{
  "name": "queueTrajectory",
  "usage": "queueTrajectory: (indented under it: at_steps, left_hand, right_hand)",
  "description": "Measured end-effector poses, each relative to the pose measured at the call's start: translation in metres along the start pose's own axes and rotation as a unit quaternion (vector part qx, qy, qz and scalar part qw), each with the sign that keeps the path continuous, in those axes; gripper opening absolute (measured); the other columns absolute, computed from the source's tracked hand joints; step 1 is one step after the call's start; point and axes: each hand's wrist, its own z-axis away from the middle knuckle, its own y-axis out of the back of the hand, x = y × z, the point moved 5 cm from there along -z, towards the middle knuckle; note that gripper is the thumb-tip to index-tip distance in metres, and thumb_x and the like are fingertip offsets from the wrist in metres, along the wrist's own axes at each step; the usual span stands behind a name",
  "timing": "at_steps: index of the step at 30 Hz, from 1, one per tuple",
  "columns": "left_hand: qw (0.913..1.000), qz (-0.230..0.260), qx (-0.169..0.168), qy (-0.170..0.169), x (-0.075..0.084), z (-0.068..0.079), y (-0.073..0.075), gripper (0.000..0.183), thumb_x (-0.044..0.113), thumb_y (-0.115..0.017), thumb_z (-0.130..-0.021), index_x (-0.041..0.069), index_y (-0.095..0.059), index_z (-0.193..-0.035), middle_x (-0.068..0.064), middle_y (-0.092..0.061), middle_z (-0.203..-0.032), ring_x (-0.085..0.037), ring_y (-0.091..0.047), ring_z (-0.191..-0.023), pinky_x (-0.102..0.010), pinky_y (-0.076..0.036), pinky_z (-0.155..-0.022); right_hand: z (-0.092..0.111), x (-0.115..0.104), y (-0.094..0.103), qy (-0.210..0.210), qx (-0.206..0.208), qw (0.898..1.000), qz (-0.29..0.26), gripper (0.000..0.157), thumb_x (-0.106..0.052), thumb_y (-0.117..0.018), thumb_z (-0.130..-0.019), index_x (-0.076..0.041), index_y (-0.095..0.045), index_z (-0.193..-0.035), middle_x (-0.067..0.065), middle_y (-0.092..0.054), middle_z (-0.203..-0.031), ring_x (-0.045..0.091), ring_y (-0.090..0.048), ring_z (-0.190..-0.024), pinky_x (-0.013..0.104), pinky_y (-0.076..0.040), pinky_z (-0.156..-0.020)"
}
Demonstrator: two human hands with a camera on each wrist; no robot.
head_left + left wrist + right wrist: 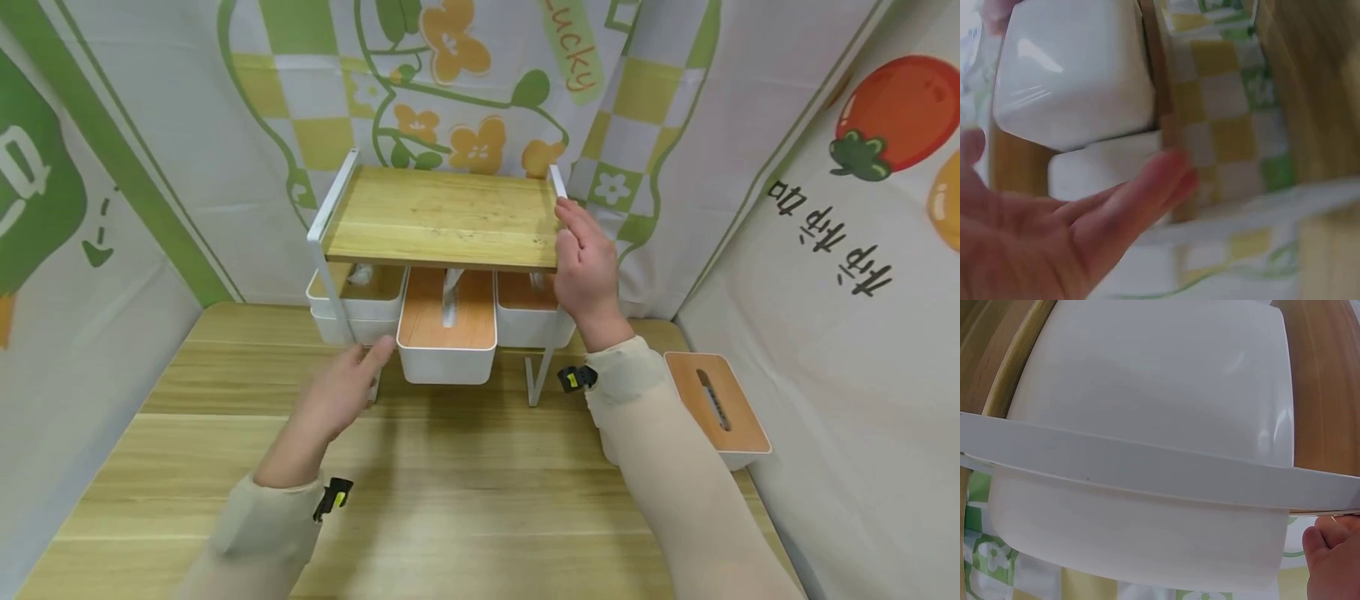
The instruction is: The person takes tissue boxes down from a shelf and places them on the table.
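A small two-tier shelf (442, 212) with a wooden top and white metal frame stands at the back of the table. On its lower tier sit three white tissue boxes with wooden lids: a middle one (446, 367) that juts forward, one on the left (333, 325) and one on the right (528, 327). My right hand (588, 271) grips the shelf's right side at the top; the right wrist view shows the white frame bar (1116, 453) crossing a box. Beside the lower left of the shelf, my left hand (341, 392) has its fingers extended, holding nothing, thumb near the middle box's corner.
Another tissue box (738, 417) with a wooden lid stands at the table's right edge, partly behind the right sleeve. Printed cloth walls (750, 275) enclose the back and sides of the wooden table (450, 517).
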Motion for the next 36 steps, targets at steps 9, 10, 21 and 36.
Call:
queueTrajectory:
  at_steps: [9,10,21,36]
  left_hand:
    - [0.9078,0.390,-0.133,0.076,-0.021,-0.022,-0.032,0.093,0.059,-0.039,-0.101,-0.006,0.000,-0.155,-0.040,-0.014,-0.152,-0.058,-0.029,-0.133,-0.060,-0.030,-0.109]
    - [0.9035,0.402,-0.131,0.070,-0.020,-0.023,-0.032,0.091,0.058,-0.041,-0.101,-0.006,-0.005,-0.155,-0.038,-0.020,-0.150,-0.054,-0.035,-0.132,-0.058,-0.031,-0.109]
    - [0.9037,0.407,-0.110,0.074,-0.015,-0.025,-0.029,0.070,0.039,-0.050,-0.103,-0.009,-0.025,-0.147,-0.017,-0.061,-0.117,-0.025,-0.065,-0.102,-0.049,-0.046,-0.100]
    - [0.8987,0.401,-0.153,0.090,-0.011,-0.036,-0.031,0.072,0.050,-0.044,-0.103,-0.008,-0.032,-0.143,-0.016,-0.058,-0.117,-0.025,-0.060,-0.101,-0.038,-0.050,-0.090]
  right_hand:
    - [0.000,0.000,0.000,0.000,0.003,1.000,0.001,0.049,-0.018,-0.035,-0.098,0.002,-0.060,-0.135,0.002,-0.053,-0.144,0.002,-0.039,-0.134,0.022,-0.030,-0.109]
    - [0.000,0.000,0.000,-0.001,0.003,1.000,0.001,0.049,-0.018,-0.035,-0.098,0.002,-0.060,-0.135,0.002,-0.053,-0.144,0.002,-0.039,-0.134,0.022,-0.030,-0.109]
    - [0.000,0.000,-0.001,-0.009,0.000,1.000,0.009,0.049,-0.018,-0.035,-0.097,0.001,-0.059,-0.136,0.001,-0.053,-0.145,0.001,-0.038,-0.134,0.022,-0.030,-0.108]
    - [0.000,-0.001,0.000,0.000,0.002,1.000,-0.001,0.048,-0.017,-0.035,-0.098,0.003,-0.060,-0.135,0.005,-0.054,-0.144,0.003,-0.039,-0.134,0.023,-0.031,-0.108]
